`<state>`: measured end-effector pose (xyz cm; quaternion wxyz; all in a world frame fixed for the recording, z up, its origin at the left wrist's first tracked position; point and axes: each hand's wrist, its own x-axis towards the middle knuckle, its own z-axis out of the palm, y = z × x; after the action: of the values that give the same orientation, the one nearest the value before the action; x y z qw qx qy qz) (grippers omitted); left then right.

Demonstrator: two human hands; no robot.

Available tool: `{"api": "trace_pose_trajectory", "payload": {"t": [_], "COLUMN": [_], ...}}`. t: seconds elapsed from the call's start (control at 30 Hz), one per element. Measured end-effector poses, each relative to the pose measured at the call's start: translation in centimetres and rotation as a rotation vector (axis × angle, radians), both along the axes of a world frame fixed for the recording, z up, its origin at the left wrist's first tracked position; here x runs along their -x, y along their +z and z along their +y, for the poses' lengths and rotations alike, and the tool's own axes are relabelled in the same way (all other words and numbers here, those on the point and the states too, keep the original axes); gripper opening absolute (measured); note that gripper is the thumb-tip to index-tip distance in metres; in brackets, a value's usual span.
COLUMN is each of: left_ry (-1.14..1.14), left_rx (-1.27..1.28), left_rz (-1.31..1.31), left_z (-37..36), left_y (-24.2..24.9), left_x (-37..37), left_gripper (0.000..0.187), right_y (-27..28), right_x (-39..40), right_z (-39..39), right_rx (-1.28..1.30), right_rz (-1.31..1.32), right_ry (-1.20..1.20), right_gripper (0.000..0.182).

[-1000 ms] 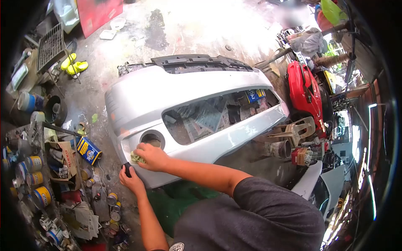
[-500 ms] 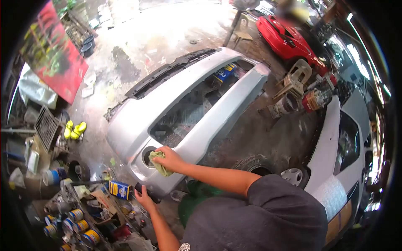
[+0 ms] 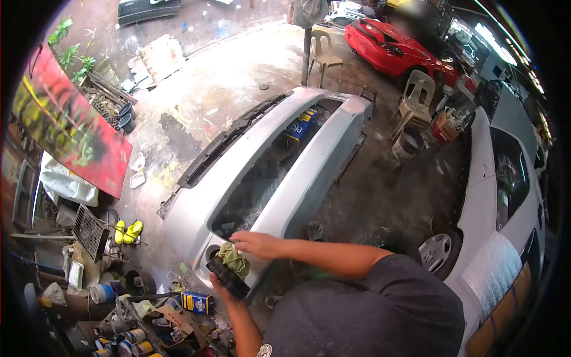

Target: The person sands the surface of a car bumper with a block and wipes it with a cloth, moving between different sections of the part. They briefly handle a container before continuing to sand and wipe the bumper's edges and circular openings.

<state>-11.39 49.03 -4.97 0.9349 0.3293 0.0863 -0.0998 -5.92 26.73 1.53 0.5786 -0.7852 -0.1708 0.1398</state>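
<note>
A large silver-grey car bumper (image 3: pixel 193 208) lies across the floor in front of me, with long openings in it. My right hand (image 3: pixel 254 244) is closed on a crumpled yellow-green cloth (image 3: pixel 234 260) near the bumper's round hole. Below it, my left hand (image 3: pixel 219 288) grips a black oblong object (image 3: pixel 227 278), whose exact kind I cannot make out. Cloth and black object overlap in the view, and the cloth seems to touch its upper side. Most of the left fingers are hidden behind the black object.
Paint cans (image 3: pixel 135 336) and a blue tin (image 3: pixel 196 302) crowd the lower left. Yellow clogs (image 3: pixel 128 232) sit beside a grille (image 3: pixel 90 233). At right stands a silver car (image 3: pixel 482 196); farther back are plastic chairs (image 3: pixel 415 101), a bucket (image 3: pixel 409 144) and a red car (image 3: pixel 386 50).
The black object has risen with my left hand toward the cloth. My right hand has shifted slightly right and down, off the bumper's round hole. The whole view has tilted upward.
</note>
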Motion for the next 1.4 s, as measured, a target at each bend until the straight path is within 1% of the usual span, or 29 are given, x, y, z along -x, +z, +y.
{"api": "trace_pose_trajectory", "payload": {"t": [0.07, 0.1, 0.13, 0.17, 0.2, 0.23, 0.27, 0.3, 0.33, 0.37, 0.43, 0.47, 0.5, 0.57, 0.67, 0.7, 0.8, 0.87, 0.9, 0.97, 1.0, 1.07, 1.1, 1.17, 1.2, 1.3, 1.33, 1.4], "left_ry": [0.038, 0.059, 0.096, 0.038, 0.116, 0.194, 0.196, 0.195, 0.249, 0.321, 0.467, 0.494, 0.518, 0.546, 0.549, 0.572, 0.616, 0.628, 0.645, 0.688, 0.693, 0.692, 0.746, 0.856, 0.789, 0.713, 0.653, 0.713], "left_rx": [0.077, 0.117, 0.098, 0.224, 0.169, 0.121, 0.162, 0.185, 0.137, 0.054, -0.101, -0.102, -0.109, -0.146, -0.189, -0.201, -0.221, -0.203, -0.221, -0.254, -0.244, -0.22, -0.266, -0.358, -0.259, -0.263, -0.207, -0.303], "left_rz": [0.048, 0.07, 0.068, -0.038, 0.016, 0.064, -0.008, -0.07, -0.087, -0.008, 0.133, 0.131, 0.127, 0.113, 0.096, 0.107, 0.133, 0.137, 0.146, 0.168, 0.161, 0.137, 0.187, 0.288, 0.244, 0.166, 0.15, 0.166], "left_z": [-2.8, -4.5, -6.2, -7.9, -9.6, -12.0, -14.0, -15.3, -16.7, -18.0, -19.8, -20.8, -21.2, -21.7, -22.8, -23.2, -23.5, -24.4, -24.3, -23.1, -22.2, -20.1, -20.2, -20.9, -20.2, -21.4, -20.5, -19.8], "left_y": [-1.0, -1.6, -2.1, -2.2, -1.3, -0.7, -1.1, -1.4, -1.9, -2.6, -3.8, -3.9, -3.9, -3.8, -3.3, -3.5, -3.8, -2.6, -3.0, -4.0, -4.9, -6.8, -6.7, -5.8, -6.3, -2.9, -3.6, -4.8], "left_x": [0.2, 0.1, 0.3, 0.4, 0.9, 0.7, 0.1, -0.1, -0.2, 0.0, -0.4, -0.8, -1.1, -1.6, -1.8, -1.9, -1.7, -1.6, -1.3, 0.0, 0.9, 2.1, 1.9, 1.5, 1.5, -0.8, -1.1, -1.8], "left_gripper": [0.075, 0.075, 0.074, 0.075, 0.076, 0.077, 0.078, 0.079, 0.081, 0.081, 0.08, 0.079, 0.077, 0.076, 0.076, 0.076, 0.076, 0.076, 0.076, 0.076, 0.075, 0.073, 0.072, 0.071, 0.071, 0.072, 0.073, 0.071], "right_y": [0.8, 0.0, 0.3, 0.8, 0.4, 1.4, 0.8, -0.4, -1.2, -2.1, -6.2, -7.4, -8.1, -6.8, -7.7, -6.4, 1.1, 3.2, 3.4, 2.8, 2.0, 2.4, 3.0, 2.3, 1.6, -1.1, -2.3, -4.0], "right_x": [-2.1, -4.1, -6.3, -8.7, -11.4, -14.2, -16.8, -19.8, -22.8, -25.1, -28.3, -30.0, -30.5, -31.2, -31.1, -31.2, -29.4, -28.5, -28.0, -26.1, -25.2, -23.6, -23.0, -22.4, -22.0, -22.2, -22.8, -23.5], "right_z": [-7.7, -12.2, -16.9, -21.1, -25.6, -29.6, -32.9, -36.2, -39.0, -41.2, -44.8, -46.3, -47.2, -47.7, -48.4, -48.3, -47.2, -46.8, -46.7, -46.6, -46.8, -46.7, -46.6, -46.7, -47.0, -47.9, -47.9, -48.3], "right_rx": [0.209, 0.203, 0.258, 0.327, 0.429, 0.542, 0.674, 0.841, 0.925, 1.012, 1.088, 1.133, 1.044, 0.998, 1.062, 1.061, 1.06, 1.053, 1.051, 1.063, 1.023, 1.023, 1.041, 1.04, 1.034, 0.999, 0.989, 0.999], "right_rz": [-0.137, -0.153, -0.208, -0.134, -0.189, -0.213, -0.241, -0.217, -0.065, 0.085, 0.292, 0.383, 0.412, 0.444, 0.393, 0.383, 0.348, 0.335, 0.329, 0.293, 0.297, 0.325, 0.336, 0.337, 0.339, 0.287, 0.283, 0.276], "right_ry": [-0.001, -0.014, -0.016, -0.093, -0.129, -0.09, -0.149, -0.104, -0.005, 0.102, 0.281, 0.373, 0.344, 0.434, 0.56, 0.553, 0.514, 0.492, 0.484, 0.529, 0.531, 0.533, 0.517, 0.463, 0.433, 0.39, 0.373, 0.385], "right_gripper": [0.048, 0.043, 0.04, 0.038, 0.038, 0.04, 0.042, 0.051, 0.056, 0.062, 0.074, 0.08, 0.1, 0.101, 0.097, 0.096, 0.091, 0.091, 0.09, 0.089, 0.089, 0.086, 0.084, 0.081, 0.079, 0.072, 0.071, 0.071]}}
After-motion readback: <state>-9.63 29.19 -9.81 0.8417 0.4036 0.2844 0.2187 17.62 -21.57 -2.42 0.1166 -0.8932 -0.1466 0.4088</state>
